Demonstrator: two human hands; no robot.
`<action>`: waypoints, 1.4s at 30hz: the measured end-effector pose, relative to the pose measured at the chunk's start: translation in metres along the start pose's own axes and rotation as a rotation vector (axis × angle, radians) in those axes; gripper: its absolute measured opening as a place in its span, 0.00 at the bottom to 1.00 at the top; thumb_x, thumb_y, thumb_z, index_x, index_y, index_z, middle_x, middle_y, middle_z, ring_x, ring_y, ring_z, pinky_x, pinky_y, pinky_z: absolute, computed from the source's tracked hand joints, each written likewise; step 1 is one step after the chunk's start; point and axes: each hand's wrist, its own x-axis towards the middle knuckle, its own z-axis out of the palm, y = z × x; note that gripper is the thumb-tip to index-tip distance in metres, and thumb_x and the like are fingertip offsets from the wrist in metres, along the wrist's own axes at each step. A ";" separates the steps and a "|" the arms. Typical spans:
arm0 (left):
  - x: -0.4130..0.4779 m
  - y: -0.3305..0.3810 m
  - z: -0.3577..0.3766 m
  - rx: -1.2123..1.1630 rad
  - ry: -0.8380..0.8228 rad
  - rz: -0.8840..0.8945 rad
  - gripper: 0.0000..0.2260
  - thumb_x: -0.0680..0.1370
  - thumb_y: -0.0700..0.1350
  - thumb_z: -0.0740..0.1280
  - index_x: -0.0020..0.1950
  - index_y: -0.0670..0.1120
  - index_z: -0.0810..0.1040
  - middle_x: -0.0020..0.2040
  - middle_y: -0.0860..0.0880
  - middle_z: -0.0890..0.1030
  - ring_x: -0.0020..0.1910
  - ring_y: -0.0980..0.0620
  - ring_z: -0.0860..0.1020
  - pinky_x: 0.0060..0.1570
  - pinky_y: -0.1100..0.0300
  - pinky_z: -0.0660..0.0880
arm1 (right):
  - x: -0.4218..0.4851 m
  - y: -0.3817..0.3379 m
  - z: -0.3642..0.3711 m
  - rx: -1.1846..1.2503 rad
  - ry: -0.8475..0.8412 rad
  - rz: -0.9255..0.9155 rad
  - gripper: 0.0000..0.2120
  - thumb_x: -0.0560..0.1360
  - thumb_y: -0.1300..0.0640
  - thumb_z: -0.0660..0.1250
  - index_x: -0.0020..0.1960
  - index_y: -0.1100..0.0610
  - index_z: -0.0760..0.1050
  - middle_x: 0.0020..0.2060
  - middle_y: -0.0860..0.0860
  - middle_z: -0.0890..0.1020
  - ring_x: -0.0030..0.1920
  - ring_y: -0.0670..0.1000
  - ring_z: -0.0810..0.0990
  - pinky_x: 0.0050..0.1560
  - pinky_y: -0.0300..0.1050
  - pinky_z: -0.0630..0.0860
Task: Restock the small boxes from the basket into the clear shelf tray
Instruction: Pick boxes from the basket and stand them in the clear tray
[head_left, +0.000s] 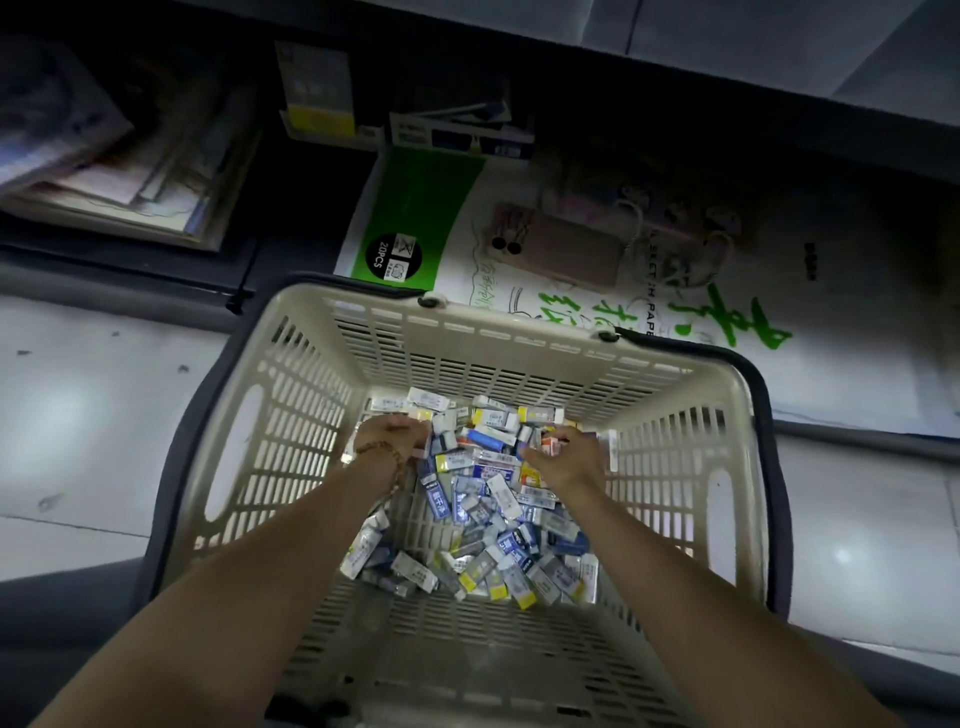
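Fingers (537, 458) of the right hand (566, 460) clasp a few small boxes (483, 499) inside the basket (291, 395). Those of the left hand (389, 441) curl into the pile, grasp unclear.

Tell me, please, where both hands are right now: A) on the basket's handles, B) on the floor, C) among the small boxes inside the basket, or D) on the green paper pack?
C: the left hand and right hand reach down inside the basket, onto the small boxes.
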 end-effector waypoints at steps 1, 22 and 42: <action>-0.002 -0.001 0.002 0.024 0.007 0.041 0.13 0.72 0.43 0.72 0.31 0.48 0.72 0.32 0.52 0.74 0.43 0.55 0.76 0.50 0.64 0.73 | -0.001 0.000 0.001 -0.004 -0.002 -0.009 0.22 0.70 0.49 0.74 0.60 0.55 0.75 0.65 0.56 0.72 0.59 0.57 0.77 0.54 0.46 0.75; -0.062 -0.003 0.010 -0.347 -0.484 0.046 0.19 0.76 0.52 0.66 0.62 0.44 0.72 0.55 0.45 0.76 0.44 0.50 0.82 0.40 0.63 0.80 | -0.048 -0.013 0.004 0.684 -0.354 -0.003 0.11 0.77 0.55 0.65 0.56 0.57 0.79 0.43 0.50 0.83 0.40 0.47 0.81 0.41 0.38 0.78; -0.067 0.024 -0.013 -0.411 -0.439 0.121 0.07 0.81 0.48 0.58 0.47 0.46 0.71 0.33 0.48 0.80 0.22 0.58 0.77 0.25 0.65 0.76 | 0.000 -0.006 -0.028 0.472 0.004 -0.048 0.12 0.73 0.62 0.71 0.55 0.65 0.77 0.47 0.60 0.83 0.34 0.47 0.82 0.39 0.38 0.79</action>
